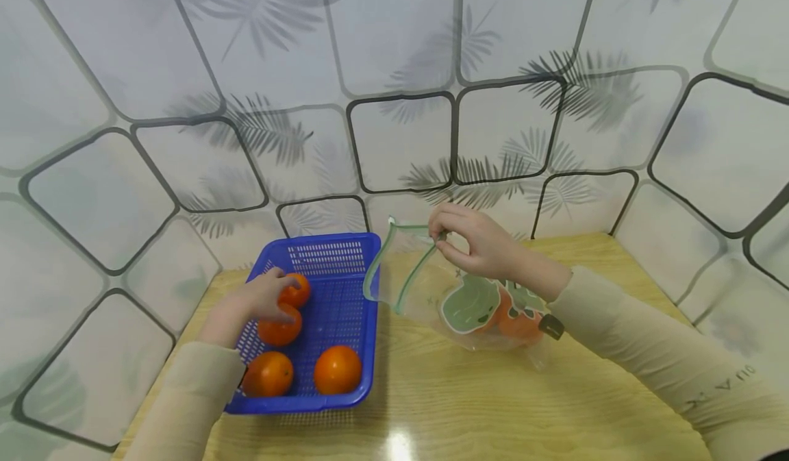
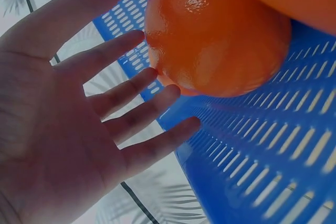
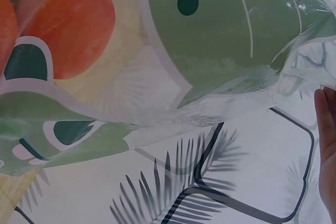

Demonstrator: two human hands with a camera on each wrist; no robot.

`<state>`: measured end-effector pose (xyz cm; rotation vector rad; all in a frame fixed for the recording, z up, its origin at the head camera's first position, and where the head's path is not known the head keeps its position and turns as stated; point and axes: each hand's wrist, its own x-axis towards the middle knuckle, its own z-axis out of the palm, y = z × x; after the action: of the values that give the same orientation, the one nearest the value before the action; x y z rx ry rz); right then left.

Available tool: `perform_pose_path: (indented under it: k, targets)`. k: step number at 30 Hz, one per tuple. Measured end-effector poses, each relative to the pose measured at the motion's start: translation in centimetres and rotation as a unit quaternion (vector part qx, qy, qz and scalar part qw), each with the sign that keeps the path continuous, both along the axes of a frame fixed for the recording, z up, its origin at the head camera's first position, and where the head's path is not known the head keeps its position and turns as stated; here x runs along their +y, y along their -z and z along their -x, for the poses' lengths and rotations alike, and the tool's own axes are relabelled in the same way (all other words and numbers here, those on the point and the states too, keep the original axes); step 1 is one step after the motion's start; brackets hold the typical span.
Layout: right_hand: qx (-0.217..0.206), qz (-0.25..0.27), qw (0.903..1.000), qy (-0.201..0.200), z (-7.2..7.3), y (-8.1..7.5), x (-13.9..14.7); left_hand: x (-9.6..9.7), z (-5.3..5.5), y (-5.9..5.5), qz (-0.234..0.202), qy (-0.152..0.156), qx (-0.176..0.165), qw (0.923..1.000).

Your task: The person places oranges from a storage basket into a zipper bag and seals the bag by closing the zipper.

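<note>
My left hand [image 1: 261, 295] reaches into a blue plastic basket [image 1: 370, 351], over two oranges at its left side. In the left wrist view its fingers [image 2: 126, 90] are spread and extended beside an orange [image 2: 215, 35]; whether the tips touch it I cannot tell. My right hand [image 1: 477, 242] pinches the rim of a clear zip bag [image 1: 471, 303] with green edging and green printed figures, holding its mouth up. The bag leans toward the basket. Oranges [image 1: 519, 325] show through its lower part. In the right wrist view only fingers [image 3: 326, 129] appear, at the right edge.
Two more oranges, a left one [image 1: 268, 373] and a right one [image 1: 337, 370], lie in the near end of the basket. Basket and bag stand on a wood-grain table [image 1: 444, 406]. A patterned wall [image 1: 401, 142] closes off the back and sides.
</note>
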<state>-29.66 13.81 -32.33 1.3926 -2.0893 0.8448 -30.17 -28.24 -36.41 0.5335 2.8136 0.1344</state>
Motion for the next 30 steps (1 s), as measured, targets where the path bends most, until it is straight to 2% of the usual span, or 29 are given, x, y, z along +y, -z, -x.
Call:
perform_pose_path:
  k: [6, 17, 25, 30]
  targets:
    - [0.0, -0.001, 1.0, -0.001, -0.2, -0.1, 0.1, 0.0, -0.2, -0.1, 0.001, -0.027, -0.025, 0.9993]
    - [0.003, 0.0, 1.0, -0.001, 0.0, 0.1, 0.3, -0.2, -0.3, 0.8, -0.008, -0.033, -0.063, 0.9974]
    - [0.01, -0.001, 0.9999, -0.009, 0.2, 0.2, 0.2, -0.1, -0.2, 1.5, 0.014, -0.014, -0.058, 0.9981]
    - [0.013, 0.0, 0.9998, -0.013, 0.1, 0.3, 0.2, -0.1, -0.2, 2.0, 0.022, -0.03, -0.074, 0.9966]
